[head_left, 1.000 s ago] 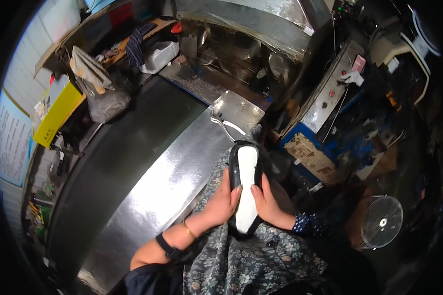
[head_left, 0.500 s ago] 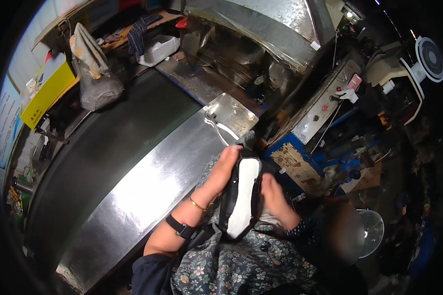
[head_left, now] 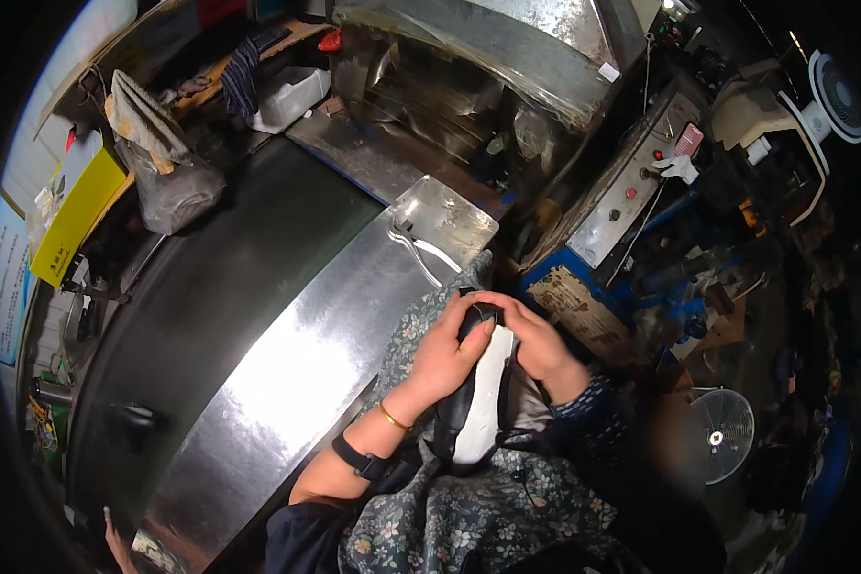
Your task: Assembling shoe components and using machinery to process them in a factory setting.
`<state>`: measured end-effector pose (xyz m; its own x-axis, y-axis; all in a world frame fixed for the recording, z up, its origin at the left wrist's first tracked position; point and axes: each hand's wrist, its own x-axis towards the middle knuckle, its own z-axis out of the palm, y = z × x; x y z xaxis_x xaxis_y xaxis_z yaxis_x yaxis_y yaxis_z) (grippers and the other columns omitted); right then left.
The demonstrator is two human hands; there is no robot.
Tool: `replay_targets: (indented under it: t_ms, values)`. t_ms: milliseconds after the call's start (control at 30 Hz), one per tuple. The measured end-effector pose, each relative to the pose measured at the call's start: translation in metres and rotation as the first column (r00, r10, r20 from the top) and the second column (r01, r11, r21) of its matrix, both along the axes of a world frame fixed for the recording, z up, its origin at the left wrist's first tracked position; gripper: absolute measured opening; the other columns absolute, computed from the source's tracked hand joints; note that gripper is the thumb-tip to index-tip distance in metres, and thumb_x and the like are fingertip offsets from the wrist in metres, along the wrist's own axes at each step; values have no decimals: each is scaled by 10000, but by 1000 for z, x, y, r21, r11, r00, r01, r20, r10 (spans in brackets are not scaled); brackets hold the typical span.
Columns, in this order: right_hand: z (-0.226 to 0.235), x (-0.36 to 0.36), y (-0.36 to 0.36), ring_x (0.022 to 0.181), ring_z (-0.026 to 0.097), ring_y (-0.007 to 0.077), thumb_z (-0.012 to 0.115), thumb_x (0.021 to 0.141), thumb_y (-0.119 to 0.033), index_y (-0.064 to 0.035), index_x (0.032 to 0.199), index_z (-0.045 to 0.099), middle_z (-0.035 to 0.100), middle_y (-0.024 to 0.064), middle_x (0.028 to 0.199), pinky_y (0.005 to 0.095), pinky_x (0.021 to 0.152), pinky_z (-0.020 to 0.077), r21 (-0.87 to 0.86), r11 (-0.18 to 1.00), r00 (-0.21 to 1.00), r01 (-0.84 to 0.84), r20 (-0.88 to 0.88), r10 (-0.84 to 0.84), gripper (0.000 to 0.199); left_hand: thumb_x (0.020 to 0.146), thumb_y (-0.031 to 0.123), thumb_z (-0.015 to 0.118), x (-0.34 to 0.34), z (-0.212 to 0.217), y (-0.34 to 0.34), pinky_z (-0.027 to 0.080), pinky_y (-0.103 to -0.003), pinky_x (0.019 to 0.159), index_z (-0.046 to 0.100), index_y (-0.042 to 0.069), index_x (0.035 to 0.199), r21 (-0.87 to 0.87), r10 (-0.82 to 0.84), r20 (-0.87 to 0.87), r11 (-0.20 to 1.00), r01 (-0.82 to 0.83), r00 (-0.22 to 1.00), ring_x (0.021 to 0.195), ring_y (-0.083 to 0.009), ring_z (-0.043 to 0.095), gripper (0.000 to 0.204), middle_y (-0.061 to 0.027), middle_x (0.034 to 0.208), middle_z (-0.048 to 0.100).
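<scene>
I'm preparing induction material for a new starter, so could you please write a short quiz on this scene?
1. True or false: the left hand and the right hand are both on the black shoe.

2. Multiple choice: what colour is most of the shoe's bottom, which faces the camera?
A) Red
B) White
C) Green

3. Short answer: which is nearer the picture's right edge, the yellow box or the upper fan?

Key:
1. True
2. B
3. The upper fan
</scene>
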<state>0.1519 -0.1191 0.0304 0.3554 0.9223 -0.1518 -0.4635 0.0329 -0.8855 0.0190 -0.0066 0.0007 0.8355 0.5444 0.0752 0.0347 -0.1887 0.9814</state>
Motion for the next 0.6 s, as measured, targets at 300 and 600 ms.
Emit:
replay_targets:
  t_ms: [300,600]
  values:
    - [6,-16,-1,1330,449,192,433,1017,-81,-14,1396,476,524,104,1390,320,1113,328,-40,993,853,109,518,-73,387,802,334,812,-7,13,28,389,-352,1078,308,44,1447,-46,-266,-43,963,264,963,1278,-248,488,869,-161,1337,506]
    - [23,1,-30,1388,390,213,642,928,-138,0,1516,282,390,136,1503,343,1154,307,253,953,986,-166,52,158,703,559,318,949,-7,57,-17,362,-424,1114,220,10,1513,296,-20,-226,951,88,974,1327,-415,436,1239,-286,1436,399]
